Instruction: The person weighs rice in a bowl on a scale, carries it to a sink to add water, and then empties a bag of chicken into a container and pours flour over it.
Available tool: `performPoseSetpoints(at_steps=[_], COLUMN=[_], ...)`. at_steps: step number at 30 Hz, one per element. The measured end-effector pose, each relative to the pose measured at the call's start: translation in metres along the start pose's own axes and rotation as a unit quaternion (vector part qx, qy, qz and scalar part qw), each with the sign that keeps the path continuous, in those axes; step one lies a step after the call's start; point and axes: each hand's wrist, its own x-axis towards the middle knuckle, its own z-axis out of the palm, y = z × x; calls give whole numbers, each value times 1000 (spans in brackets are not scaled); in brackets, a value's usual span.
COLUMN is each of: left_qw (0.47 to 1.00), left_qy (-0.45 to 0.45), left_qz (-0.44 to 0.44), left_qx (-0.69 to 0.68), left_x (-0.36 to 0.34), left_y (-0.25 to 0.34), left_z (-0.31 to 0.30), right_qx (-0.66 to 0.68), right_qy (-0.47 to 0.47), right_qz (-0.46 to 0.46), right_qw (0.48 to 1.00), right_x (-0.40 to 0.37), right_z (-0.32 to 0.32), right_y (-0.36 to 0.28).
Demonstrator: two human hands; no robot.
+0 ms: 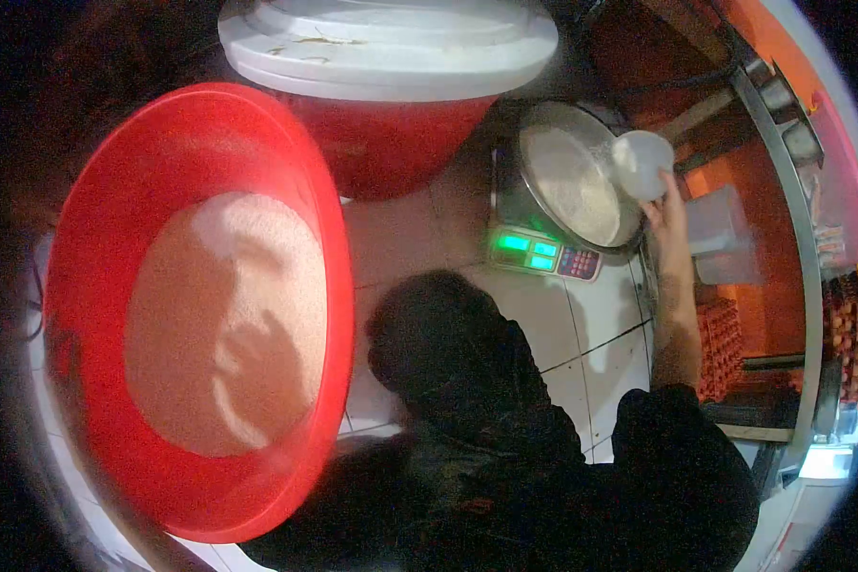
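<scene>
My right hand point(670, 207) grips a whitish, translucent plastic cup point(645, 167) at its right side. The cup is tilted over the right rim of a round metal bowl point(536, 194), and pale powder point(582, 181) covers much of the bowl's inside. Beneath the bowl stands a digital scale point(544, 255) with green lit displays, too blurred to read. To the left, a big red tub point(329, 286) holds a wide heap of pale powder point(229, 315) with shadows across it. My left hand cannot be seen.
Behind the red tub is a red drum point(391, 143) under a white lid point(391, 48). Stacked egg trays point(720, 348) and a translucent plastic container point(725, 234) are right of my forearm, near a metal-edged shelf point(799, 238). My dark-clothed knee point(439, 334) rises above the tiled floor.
</scene>
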Motion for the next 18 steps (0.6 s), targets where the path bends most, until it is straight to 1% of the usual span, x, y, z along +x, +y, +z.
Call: performPoseSetpoints(at_steps=[1,3,4,6,8,14,15,17,18], left_qw=[1000,1000,1000,1000,1000,1000,1000,1000,1000], left_qy=[2,2,3,4,6,10,12,12,13], left_qz=[-1,1,1,2,4,8,8,10,11], left_qx=[2,5,6,9,10,13,13,13,12], left_x=[0,-1,-2,-2,-2,-2,-2,-2,-2], left_y=[-2,-3,-4,-5,-7,-8,-8,-8,-8], left_z=[-1,-2,-1,-1,-2,-2,-2,-2,-2], right_qx=[-2,-1,-2,9,17,37,37,58,59], right_qy=[0,-17,-17,-11,-6,-51,-52,-110,-110], right_qz=[0,-48,-48,-80,-81,-101,-101,-113,-112], right_qw=[1000,999,999,997,997,993,993,986,986], right_x=[-9,-25,-29,-36,-42,-44,-53,-75,-90], right_z=[5,13,18,25,33,44,52,71,86], right_y=[-17,-47,-58,-79,-95,-113,-115,-116,-117])
